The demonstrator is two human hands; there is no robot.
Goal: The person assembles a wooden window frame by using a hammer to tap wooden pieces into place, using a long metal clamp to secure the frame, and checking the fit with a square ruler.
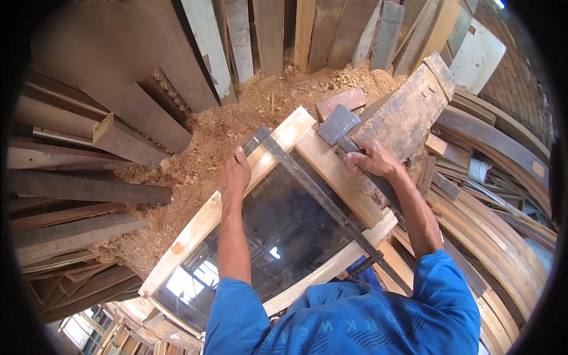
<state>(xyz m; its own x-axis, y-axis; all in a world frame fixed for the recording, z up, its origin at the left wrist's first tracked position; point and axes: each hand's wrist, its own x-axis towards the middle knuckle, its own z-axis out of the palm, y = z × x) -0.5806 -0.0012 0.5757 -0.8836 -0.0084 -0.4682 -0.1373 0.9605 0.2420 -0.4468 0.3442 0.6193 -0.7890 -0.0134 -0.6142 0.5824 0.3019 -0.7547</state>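
A wooden frame (pixel 195 228) with a dark, reflective glass pane (pixel 278 207) lies in front of me. Across its right part runs a metal bar clamp (pixel 313 192), from the far rail to the near rail. My left hand (pixel 234 173) is closed over the far rail, just left of the clamp's end; its fingertips are partly hidden. In my right hand (pixel 376 161) is the handle of a hammer, whose dark block-shaped head (pixel 338 124) sits above the frame's end rail (pixel 340 177). Whether the head touches the wood, I cannot tell.
Sawdust and shavings (pixel 272 97) cover the ground beyond the frame. Upright boards (pixel 269 35) line the far side, and planks (pixel 89 186) stack at the left. A worn, wide board (pixel 408 109) stands beyond my right hand. Curved timber pieces (pixel 491 236) pile up at right.
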